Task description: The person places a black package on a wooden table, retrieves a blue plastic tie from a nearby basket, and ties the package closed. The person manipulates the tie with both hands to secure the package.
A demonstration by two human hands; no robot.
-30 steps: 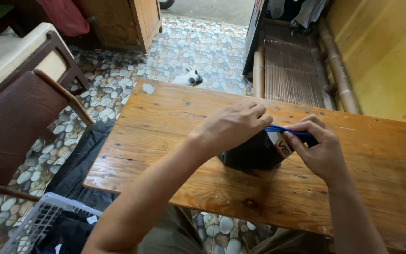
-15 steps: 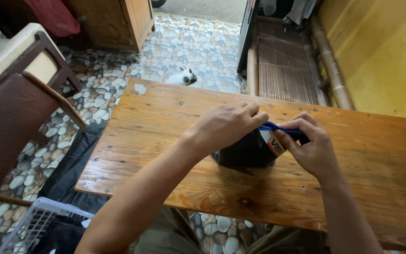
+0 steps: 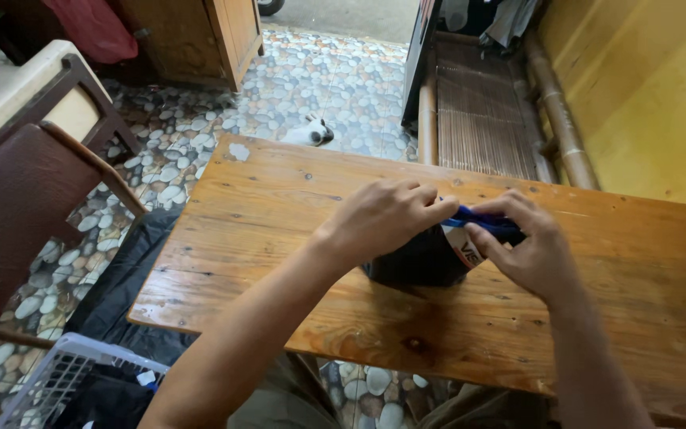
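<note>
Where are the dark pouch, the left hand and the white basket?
dark pouch (image 3: pixel 418 266), head view, on its dark front.
left hand (image 3: pixel 383 218), head view, on the back of the hand.
white basket (image 3: pixel 49 381), head view, on its lattice wall.

Pebble-mosaic floor (image 3: pixel 335 87), yellow wall (image 3: pixel 645 87), bamboo bench (image 3: pixel 478 103), dark wooden chair (image 3: pixel 17 206), wooden cabinet (image 3: pixel 192 36)

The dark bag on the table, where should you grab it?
Best at the blue top edge of the bag, coming from above. It is a thin strip sticking up, easy to pinch. The left hand and right hand pinch it there from either side.
</note>
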